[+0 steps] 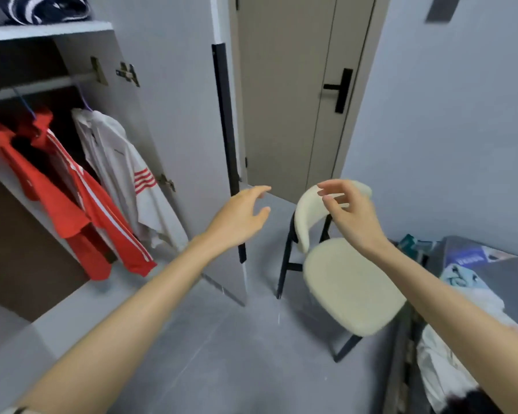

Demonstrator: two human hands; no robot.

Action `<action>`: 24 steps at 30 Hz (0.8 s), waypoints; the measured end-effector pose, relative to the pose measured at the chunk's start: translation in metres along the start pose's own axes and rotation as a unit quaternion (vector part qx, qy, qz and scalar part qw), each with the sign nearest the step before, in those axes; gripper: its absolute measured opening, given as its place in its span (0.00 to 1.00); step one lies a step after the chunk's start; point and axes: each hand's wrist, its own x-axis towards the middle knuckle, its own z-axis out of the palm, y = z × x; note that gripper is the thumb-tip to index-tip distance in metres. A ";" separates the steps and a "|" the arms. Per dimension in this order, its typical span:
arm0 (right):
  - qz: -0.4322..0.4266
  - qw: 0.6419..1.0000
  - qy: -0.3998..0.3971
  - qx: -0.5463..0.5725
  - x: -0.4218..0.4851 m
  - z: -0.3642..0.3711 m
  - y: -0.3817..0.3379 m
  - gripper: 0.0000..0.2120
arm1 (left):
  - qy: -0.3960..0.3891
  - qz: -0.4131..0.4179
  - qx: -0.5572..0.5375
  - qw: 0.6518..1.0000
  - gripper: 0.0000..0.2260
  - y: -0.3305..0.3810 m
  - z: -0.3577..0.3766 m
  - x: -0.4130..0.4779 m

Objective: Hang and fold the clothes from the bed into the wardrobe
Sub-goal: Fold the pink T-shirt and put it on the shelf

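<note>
Wardrobe open at left; red jackets and white shirt hang on rail. Left hand mid-air, fingers spread loose, empty. Right hand over cream chair, fingers loosely curled, holding nothing. Remaining clothes heaped on bed, far right.

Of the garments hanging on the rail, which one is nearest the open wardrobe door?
The white jacket with red sleeve stripes, last on the rail beside the door. The red jacket and red shirt hang farther left.
</note>
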 end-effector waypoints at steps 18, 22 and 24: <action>0.259 0.939 0.217 -0.068 -0.170 -0.175 0.175 0.11 | -0.313 0.150 -0.036 0.937 0.19 0.173 0.269 0.055; 0.333 0.905 0.257 -0.064 -0.187 -0.181 0.215 0.11 | -0.368 0.148 -0.049 0.917 0.18 0.183 0.317 0.074; 0.365 0.889 0.273 -0.052 -0.189 -0.184 0.229 0.11 | -0.393 0.148 -0.058 0.906 0.18 0.185 0.338 0.084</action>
